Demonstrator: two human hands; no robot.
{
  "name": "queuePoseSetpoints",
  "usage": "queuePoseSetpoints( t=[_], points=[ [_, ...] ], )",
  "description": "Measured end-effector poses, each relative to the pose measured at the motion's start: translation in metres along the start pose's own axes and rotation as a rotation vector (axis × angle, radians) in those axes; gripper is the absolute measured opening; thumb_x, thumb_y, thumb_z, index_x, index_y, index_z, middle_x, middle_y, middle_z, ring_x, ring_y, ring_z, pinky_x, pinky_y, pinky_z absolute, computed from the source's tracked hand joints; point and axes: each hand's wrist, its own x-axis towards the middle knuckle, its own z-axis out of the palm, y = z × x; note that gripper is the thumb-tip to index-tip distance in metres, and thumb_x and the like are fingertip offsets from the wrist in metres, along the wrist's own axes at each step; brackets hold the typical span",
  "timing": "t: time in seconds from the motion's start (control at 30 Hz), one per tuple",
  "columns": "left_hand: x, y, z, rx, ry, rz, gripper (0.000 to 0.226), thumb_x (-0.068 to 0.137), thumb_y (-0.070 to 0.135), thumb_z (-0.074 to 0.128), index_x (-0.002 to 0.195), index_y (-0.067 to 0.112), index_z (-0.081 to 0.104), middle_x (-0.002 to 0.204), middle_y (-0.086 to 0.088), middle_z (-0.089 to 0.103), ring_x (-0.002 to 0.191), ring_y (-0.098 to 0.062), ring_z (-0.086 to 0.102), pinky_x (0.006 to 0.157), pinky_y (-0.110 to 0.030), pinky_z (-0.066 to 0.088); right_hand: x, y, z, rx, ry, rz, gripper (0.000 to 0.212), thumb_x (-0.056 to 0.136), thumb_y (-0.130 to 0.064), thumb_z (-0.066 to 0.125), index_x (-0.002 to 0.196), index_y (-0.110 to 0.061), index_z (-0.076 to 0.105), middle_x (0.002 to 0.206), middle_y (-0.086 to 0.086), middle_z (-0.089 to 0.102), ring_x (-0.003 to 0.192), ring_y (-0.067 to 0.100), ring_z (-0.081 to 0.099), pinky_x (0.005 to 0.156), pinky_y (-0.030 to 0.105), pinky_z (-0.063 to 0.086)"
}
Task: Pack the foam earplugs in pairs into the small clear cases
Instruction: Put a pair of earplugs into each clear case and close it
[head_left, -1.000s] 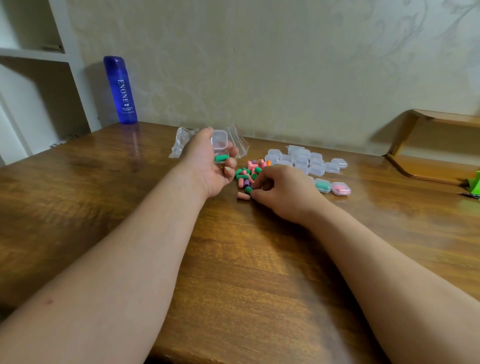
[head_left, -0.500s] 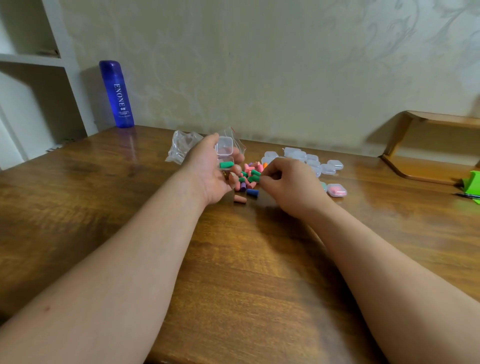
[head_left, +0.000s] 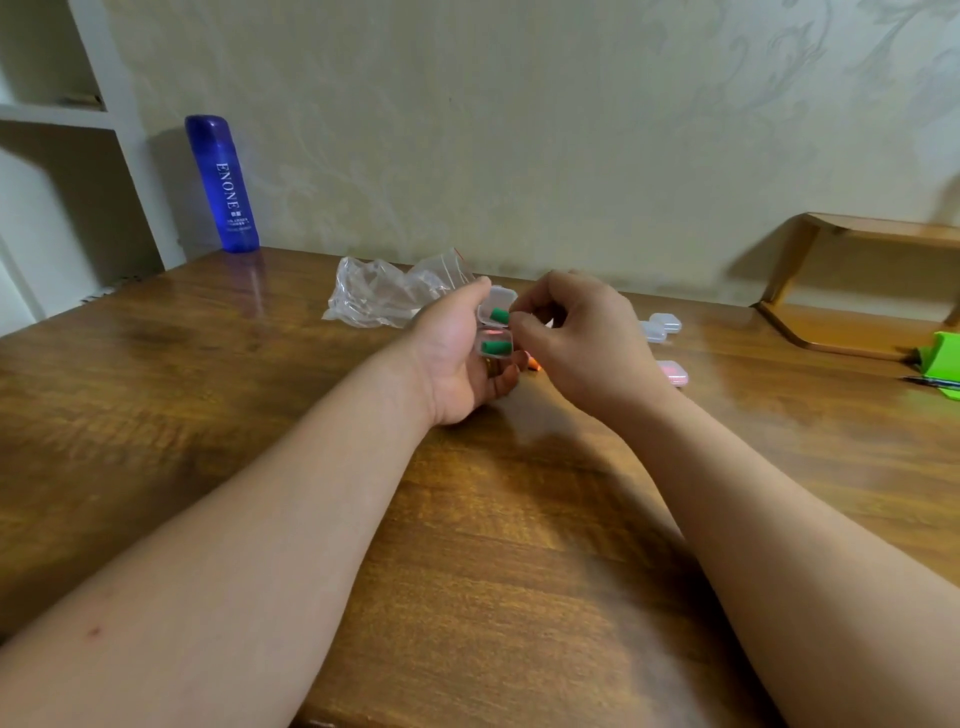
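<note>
"Looking at the hands, what is changing?" asks one.

"The right hand (head_left: 582, 338) is coming up off the counter (head_left: 260, 415). A moment ago it was picking in the heap of plugs. Now it is up at the case (head_left: 501, 300)."

"What is it holding?"

"Its fingers are curling in tight and pinching a green plug (head_left: 500, 315) right at the open case."

"And the left hand?"

"The left hand (head_left: 452, 364) is cupping the case, thumb and fingers curling round it, holding it up above the counter. The lid is standing open. A first plug (head_left: 493, 347), green too, is already lying in the bottom part."

"So what does that mean?"

"I think this pair is nearly packed. The second one is going in, and then the lid is needing a snap."

"Is much still waiting?"

"I think so. Empty cases (head_left: 661, 326) are sitting past the right hand, and a pink case (head_left: 673, 373) is lying full near them. The heap is mostly hiding behind the right hand."
</note>
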Motion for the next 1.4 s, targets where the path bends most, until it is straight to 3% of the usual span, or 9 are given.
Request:
queuePoseSetpoints(
  t=[0.6, 0.7, 0.8, 0.93, 1.03, 1.13, 1.27, 1.4],
  points=[
    [0.000, -0.002, 0.000, 0.037, -0.003, -0.008, 0.060, 0.110, 0.060, 0.036, 0.142, 0.017, 0.064, 0.091, -0.007, 0.068, 0.066, -0.017, 0.064, 0.052, -0.026, 0.051, -0.001, 0.003, 0.000, -0.081, -0.120, -0.047, 0.010, 0.094, -0.023, 0.069, 0.096, -0.023, 0.079, 0.094, -0.007, 0.060, 0.080, 0.005, 0.056, 0.070, 0.028, 0.046],
    [-0.003, -0.001, 0.000, 0.028, -0.014, -0.010, 0.059, 0.111, 0.058, 0.035, 0.132, 0.014, 0.066, 0.085, -0.006, 0.067, 0.065, -0.016, 0.062, 0.051, -0.026, 0.050, -0.001, 0.001, -0.002, -0.008, -0.080, -0.010, 0.010, 0.095, -0.023, 0.067, 0.092, -0.022, 0.077, 0.089, -0.006, 0.066, 0.080, 0.007, 0.062, 0.073, 0.033, 0.052],
    [-0.004, -0.001, 0.001, 0.018, -0.025, -0.019, 0.056, 0.110, 0.061, 0.035, 0.126, 0.016, 0.065, 0.082, -0.005, 0.065, 0.064, -0.015, 0.059, 0.052, -0.025, 0.048, 0.001, 0.000, -0.007, 0.135, 0.006, 0.102, 0.011, 0.101, -0.021, 0.064, 0.097, -0.017, 0.073, 0.081, -0.006, 0.070, 0.071, -0.002, 0.065, 0.065, 0.025, 0.051],
    [-0.005, 0.000, 0.001, 0.026, -0.038, -0.026, 0.061, 0.109, 0.064, 0.034, 0.123, 0.015, 0.067, 0.078, -0.004, 0.065, 0.064, -0.015, 0.059, 0.052, -0.024, 0.047, 0.003, -0.001, -0.011, 0.211, -0.031, 0.164, 0.022, 0.109, -0.024, 0.054, 0.116, -0.015, 0.074, 0.101, -0.004, 0.075, 0.083, 0.001, 0.066, 0.077, 0.026, 0.051],
    [-0.004, 0.000, 0.000, -0.005, -0.051, -0.018, 0.068, 0.108, 0.064, 0.035, 0.142, 0.013, 0.064, 0.085, -0.005, 0.063, 0.066, -0.016, 0.058, 0.053, -0.025, 0.048, -0.001, -0.005, -0.009, 0.252, -0.105, 0.105, 0.031, 0.111, -0.021, 0.050, 0.115, -0.005, 0.076, 0.112, 0.014, 0.076, 0.096, 0.014, 0.067, 0.078, 0.020, 0.052],
    [-0.004, 0.003, -0.003, -0.072, -0.051, -0.014, 0.071, 0.109, 0.063, 0.037, 0.149, 0.009, 0.059, 0.087, -0.007, 0.064, 0.067, -0.017, 0.060, 0.056, -0.027, 0.051, -0.002, -0.009, -0.008, 0.243, -0.101, 0.048, 0.025, 0.109, -0.025, 0.055, 0.111, -0.014, 0.078, 0.105, 0.005, 0.077, 0.093, 0.012, 0.067, 0.081, 0.029, 0.052],
    [-0.005, 0.007, -0.006, -0.126, -0.076, -0.012, 0.066, 0.111, 0.058, 0.037, 0.145, 0.005, 0.059, 0.088, -0.008, 0.066, 0.072, -0.020, 0.063, 0.072, -0.032, 0.053, -0.002, -0.002, -0.004, 0.104, -0.182, -0.035, 0.004, 0.097, -0.032, 0.073, 0.100, -0.031, 0.071, 0.100, -0.011, 0.074, 0.094, 0.005, 0.068, 0.083, 0.025, 0.053],
    [-0.006, 0.008, -0.007, -0.127, -0.105, -0.022, 0.053, 0.111, 0.040, 0.038, 0.142, 0.002, 0.057, 0.099, -0.013, 0.068, 0.077, -0.022, 0.068, 0.073, -0.033, 0.059, -0.004, 0.000, -0.001, 0.046, -0.236, -0.068, 0.019, 0.092, -0.031, 0.081, 0.098, -0.028, 0.063, 0.096, -0.011, 0.070, 0.088, 0.006, 0.065, 0.076, 0.024, 0.054]
  ],
)
